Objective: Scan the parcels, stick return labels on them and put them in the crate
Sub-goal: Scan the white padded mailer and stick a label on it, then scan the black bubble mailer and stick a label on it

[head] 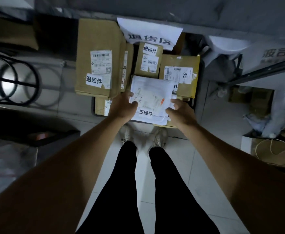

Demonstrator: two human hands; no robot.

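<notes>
Both hands on a flat white poly mailer [151, 97]

Left hand [124, 105] grips its left edge, right hand [180, 112] its right; cardboard boxes [97, 56] sit just beyond the fingers.

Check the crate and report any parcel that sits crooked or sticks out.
The white mailer, held at its near corners by the left hand and right hand, lies tilted on top of the boxes, its near edge past the crate rim. The large box overhangs the crate's left side.

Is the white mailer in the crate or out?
In: the white mailer lies flat atop boxes inside the crate, both hands at its edges.
</notes>
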